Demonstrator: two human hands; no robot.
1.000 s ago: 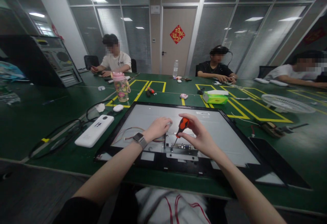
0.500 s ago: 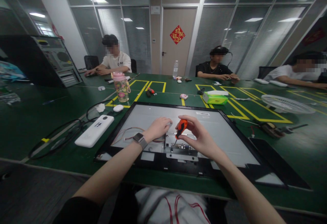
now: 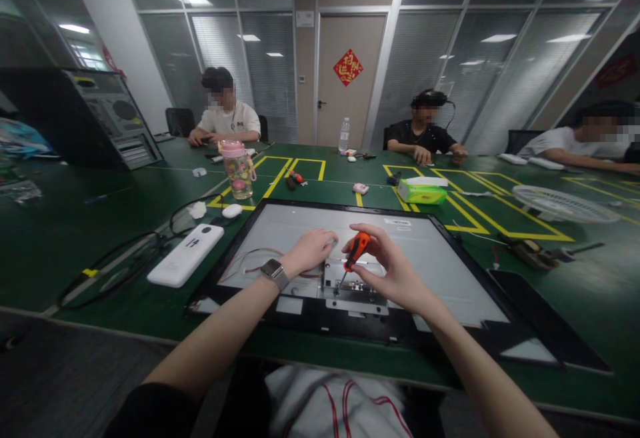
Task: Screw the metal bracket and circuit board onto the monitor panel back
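A display panel [image 3: 425,251] with a black frame lies flat in front of me, its pale back facing up. Near its front edge sits a metal bracket [image 3: 357,303]. My right hand [image 3: 393,268] grips an orange and black screwdriver [image 3: 358,250] by the handle, tilted, its thin shaft pointing down at the bracket's left part. My left hand [image 3: 313,249], with a watch [image 3: 274,271] on the wrist, rests at the bracket's upper left. Its fingers are curled together, and what lies under them is hidden. Thin wires [image 3: 257,258] run beside that wrist.
A white power bank [image 3: 186,256] and black cable [image 3: 113,271] lie left, near a pink-lidded bottle [image 3: 237,170]. A computer case [image 3: 80,118] stands far left. Behind the panel are a green tissue pack [image 3: 423,191] and pliers [image 3: 295,178]. Several people sit across the table.
The screwdriver has shifted slightly, its shaft a little to the right. My left hand stays put. Across the table, two people have moved their hands.
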